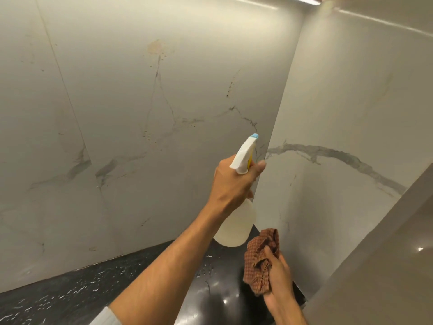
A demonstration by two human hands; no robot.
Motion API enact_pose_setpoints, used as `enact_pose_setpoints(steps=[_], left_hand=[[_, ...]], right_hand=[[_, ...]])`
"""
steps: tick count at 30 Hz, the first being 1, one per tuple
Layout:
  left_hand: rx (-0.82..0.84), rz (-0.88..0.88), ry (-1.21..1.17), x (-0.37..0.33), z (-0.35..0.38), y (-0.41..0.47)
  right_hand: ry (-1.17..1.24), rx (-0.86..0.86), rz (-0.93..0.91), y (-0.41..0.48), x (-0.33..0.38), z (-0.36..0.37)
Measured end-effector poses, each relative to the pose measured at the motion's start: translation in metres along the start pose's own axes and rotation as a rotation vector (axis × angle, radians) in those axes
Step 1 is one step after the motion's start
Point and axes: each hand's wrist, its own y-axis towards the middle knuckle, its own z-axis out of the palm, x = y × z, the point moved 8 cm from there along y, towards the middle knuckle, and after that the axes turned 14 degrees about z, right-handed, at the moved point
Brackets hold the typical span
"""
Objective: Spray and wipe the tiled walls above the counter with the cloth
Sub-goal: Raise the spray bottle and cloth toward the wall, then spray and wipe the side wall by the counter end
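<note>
My left hand [232, 181] is raised and grips the neck of a translucent spray bottle [236, 226] with a white trigger head. Its blue nozzle tip points up toward the corner where the two walls meet. The back wall [140, 113] is large grey marble-look tiles with dark veins and brownish splatter marks. The side wall [351, 102] is the same tile with a thick grey vein. Lower down, my right hand [280, 287] holds a crumpled brown checked cloth [260, 261] above the counter, apart from both walls.
A black speckled counter [70, 301] runs along the foot of the back wall, glossy, with a few droplets near the corner. A pale smooth panel [386, 266] juts in at the lower right, close beside my right hand. A light strip runs along the top edge.
</note>
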Motion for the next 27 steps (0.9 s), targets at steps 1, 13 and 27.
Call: enact_pose_setpoints(steps=[1, 13, 27], left_hand=[[-0.013, 0.004, -0.001, -0.004, 0.004, 0.005], [-0.08, -0.001, -0.14, -0.015, 0.036, 0.035], [0.076, 0.089, -0.107, -0.04, 0.063, 0.07]], right_hand=[[-0.015, -0.011, -0.001, 0.003, -0.001, -0.003], [-0.35, -0.083, -0.028, 0.032, 0.0, -0.021], [-0.465, -0.164, -0.005, 0.041, -0.007, -0.023]])
